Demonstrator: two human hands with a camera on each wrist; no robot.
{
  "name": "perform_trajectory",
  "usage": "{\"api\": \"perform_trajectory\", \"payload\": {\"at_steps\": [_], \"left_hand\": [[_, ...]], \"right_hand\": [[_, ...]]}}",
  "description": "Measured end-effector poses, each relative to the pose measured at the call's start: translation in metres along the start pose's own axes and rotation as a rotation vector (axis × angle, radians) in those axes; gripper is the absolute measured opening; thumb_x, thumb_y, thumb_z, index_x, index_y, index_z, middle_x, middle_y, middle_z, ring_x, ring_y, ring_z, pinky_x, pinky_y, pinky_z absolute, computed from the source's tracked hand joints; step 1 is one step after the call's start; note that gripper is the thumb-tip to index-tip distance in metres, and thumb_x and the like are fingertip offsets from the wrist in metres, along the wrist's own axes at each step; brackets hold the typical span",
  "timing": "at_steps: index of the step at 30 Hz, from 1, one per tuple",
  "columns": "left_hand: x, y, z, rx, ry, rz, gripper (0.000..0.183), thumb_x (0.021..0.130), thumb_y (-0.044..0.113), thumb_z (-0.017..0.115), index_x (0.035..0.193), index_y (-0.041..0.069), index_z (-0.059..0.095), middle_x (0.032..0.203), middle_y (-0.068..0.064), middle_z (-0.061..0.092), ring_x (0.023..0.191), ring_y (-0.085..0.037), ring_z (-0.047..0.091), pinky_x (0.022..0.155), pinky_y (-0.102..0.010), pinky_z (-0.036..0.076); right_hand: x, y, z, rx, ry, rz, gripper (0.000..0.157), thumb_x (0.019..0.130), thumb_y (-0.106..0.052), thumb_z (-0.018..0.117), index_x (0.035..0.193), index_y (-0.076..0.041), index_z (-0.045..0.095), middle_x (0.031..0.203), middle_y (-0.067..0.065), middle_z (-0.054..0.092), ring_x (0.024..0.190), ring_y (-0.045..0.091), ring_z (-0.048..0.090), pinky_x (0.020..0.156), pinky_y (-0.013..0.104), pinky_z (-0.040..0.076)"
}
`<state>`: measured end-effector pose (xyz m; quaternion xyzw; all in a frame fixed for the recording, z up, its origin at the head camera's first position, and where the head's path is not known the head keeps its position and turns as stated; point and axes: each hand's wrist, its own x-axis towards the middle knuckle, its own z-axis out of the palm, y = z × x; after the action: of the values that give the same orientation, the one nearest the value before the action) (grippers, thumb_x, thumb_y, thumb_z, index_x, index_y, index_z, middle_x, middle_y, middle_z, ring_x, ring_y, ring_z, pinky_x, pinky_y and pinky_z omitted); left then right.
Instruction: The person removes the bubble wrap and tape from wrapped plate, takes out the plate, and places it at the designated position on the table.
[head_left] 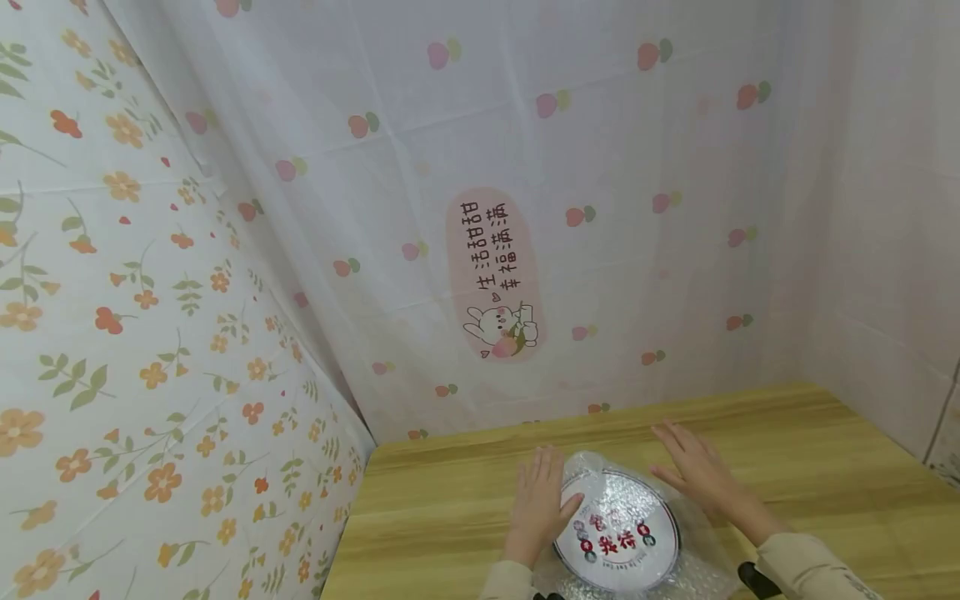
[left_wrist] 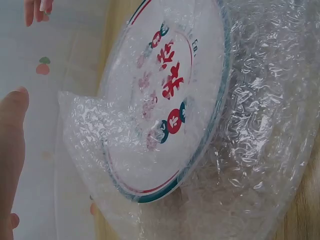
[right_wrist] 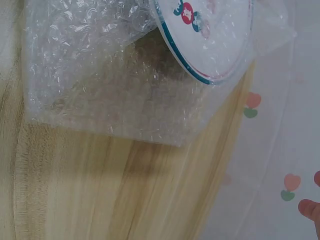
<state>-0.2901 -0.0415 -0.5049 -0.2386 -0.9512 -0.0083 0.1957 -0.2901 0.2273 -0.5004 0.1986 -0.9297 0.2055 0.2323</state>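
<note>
A round white plate (head_left: 618,533) with a dark green rim and red lettering lies on a sheet of bubble wrap (head_left: 705,542). In the left wrist view, a flap of the bubble wrap (left_wrist: 85,125) lies over part of the plate (left_wrist: 200,115). My left hand (head_left: 537,507) is at the plate's left side, fingers straight and thumb spread toward the rim; contact cannot be told. To the right of the plate, my right hand (head_left: 703,477) is held with fingers extended and nothing in it. Only its fingertips (right_wrist: 311,209) show in the right wrist view.
The wood-grain table (head_left: 420,508) extends to both sides of the plate. Behind it hangs a white curtain (head_left: 615,275) with a fruit print and a rabbit picture. A flowered cloth (head_left: 165,358) hangs on the left. A black object (head_left: 757,579) is near the right sleeve.
</note>
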Motion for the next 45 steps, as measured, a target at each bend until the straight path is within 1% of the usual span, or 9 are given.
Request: {"api": "perform_trajectory", "payload": {"at_steps": [5, 10, 14, 19, 27, 34, 38, 41, 45], "left_hand": [[-0.001, 0.003, 0.003, -0.031, -0.02, -0.004, 0.065, 0.087, 0.05, 0.044, 0.135, 0.007, 0.037, 0.141, -0.011, 0.03, 0.129, -0.027, 0.024, 0.099, -0.047, 0.025], [-0.005, 0.005, 0.008, -0.023, -0.054, -0.004, 0.065, 0.087, 0.052, 0.042, 0.136, 0.009, 0.036, 0.142, -0.01, 0.029, 0.13, -0.026, 0.023, 0.1, -0.047, 0.023], [-0.008, 0.006, 0.012, -0.011, -0.051, 0.007, 0.065, 0.087, 0.052, 0.042, 0.136, 0.01, 0.035, 0.142, -0.01, 0.029, 0.13, -0.025, 0.023, 0.1, -0.048, 0.023], [-0.01, 0.007, 0.017, -0.011, -0.032, 0.007, 0.064, 0.087, 0.051, 0.043, 0.136, 0.01, 0.036, 0.141, -0.01, 0.03, 0.129, -0.026, 0.026, 0.099, -0.048, 0.024], [-0.014, 0.009, 0.022, -0.045, -0.067, -0.013, 0.064, 0.087, 0.051, 0.043, 0.137, 0.011, 0.035, 0.142, -0.008, 0.03, 0.13, -0.024, 0.025, 0.099, -0.048, 0.026], [-0.016, 0.012, 0.027, -0.01, -0.033, 0.024, 0.064, 0.087, 0.051, 0.043, 0.135, 0.009, 0.037, 0.138, -0.008, 0.036, 0.128, -0.024, 0.029, 0.097, -0.048, 0.028], [-0.018, 0.013, 0.031, -0.017, -0.025, 0.021, 0.063, 0.087, 0.051, 0.043, 0.134, 0.009, 0.039, 0.138, -0.008, 0.036, 0.128, -0.024, 0.028, 0.097, -0.048, 0.028], [-0.02, 0.014, 0.035, -0.024, -0.036, 0.012, 0.062, 0.087, 0.052, 0.043, 0.133, 0.01, 0.04, 0.139, -0.007, 0.035, 0.128, -0.023, 0.028, 0.097, -0.048, 0.028], [-0.023, 0.016, 0.039, -0.008, -0.055, 0.006, 0.062, 0.087, 0.053, 0.04, 0.133, 0.011, 0.04, 0.139, -0.006, 0.035, 0.128, -0.022, 0.028, 0.098, -0.047, 0.028]], "right_hand": [[-0.002, 0.002, 0.002, 0.012, 0.006, -0.009, 0.062, 0.081, -0.033, 0.062, 0.126, 0.005, 0.041, 0.13, 0.031, 0.033, 0.116, 0.048, 0.031, 0.088, 0.064, 0.023], [-0.003, 0.003, 0.004, 0.019, -0.044, 0.02, 0.062, 0.084, -0.035, 0.059, 0.129, 0.003, 0.039, 0.132, 0.031, 0.031, 0.118, 0.048, 0.029, 0.089, 0.064, 0.021], [-0.004, 0.004, 0.006, 0.036, -0.074, 0.042, 0.062, 0.084, -0.033, 0.06, 0.13, 0.002, 0.038, 0.132, 0.031, 0.03, 0.119, 0.048, 0.028, 0.09, 0.064, 0.019], [-0.006, 0.002, 0.008, 0.038, -0.033, 0.008, 0.06, 0.081, -0.026, 0.064, 0.127, 0.004, 0.041, 0.129, 0.032, 0.033, 0.116, 0.049, 0.03, 0.089, 0.064, 0.021], [-0.009, 0.002, 0.011, 0.019, -0.008, -0.012, 0.058, 0.079, -0.023, 0.067, 0.124, 0.005, 0.044, 0.125, 0.033, 0.038, 0.114, 0.048, 0.033, 0.088, 0.063, 0.024], [-0.012, 0.005, 0.016, 0.013, 0.002, -0.016, 0.058, 0.078, -0.024, 0.067, 0.124, 0.005, 0.045, 0.124, 0.033, 0.038, 0.113, 0.049, 0.033, 0.088, 0.063, 0.025], [-0.014, 0.005, 0.016, 0.012, 0.02, -0.032, 0.058, 0.078, -0.023, 0.068, 0.123, 0.005, 0.045, 0.124, 0.033, 0.039, 0.112, 0.049, 0.035, 0.086, 0.063, 0.026], [-0.015, 0.004, 0.016, 0.009, 0.012, -0.029, 0.057, 0.078, -0.024, 0.067, 0.123, 0.005, 0.045, 0.124, 0.033, 0.038, 0.112, 0.049, 0.035, 0.086, 0.064, 0.026], [-0.016, 0.002, 0.015, 0.024, -0.02, 0.005, 0.056, 0.081, -0.025, 0.064, 0.124, 0.005, 0.044, 0.125, 0.034, 0.036, 0.113, 0.05, 0.033, 0.087, 0.064, 0.024]]}}
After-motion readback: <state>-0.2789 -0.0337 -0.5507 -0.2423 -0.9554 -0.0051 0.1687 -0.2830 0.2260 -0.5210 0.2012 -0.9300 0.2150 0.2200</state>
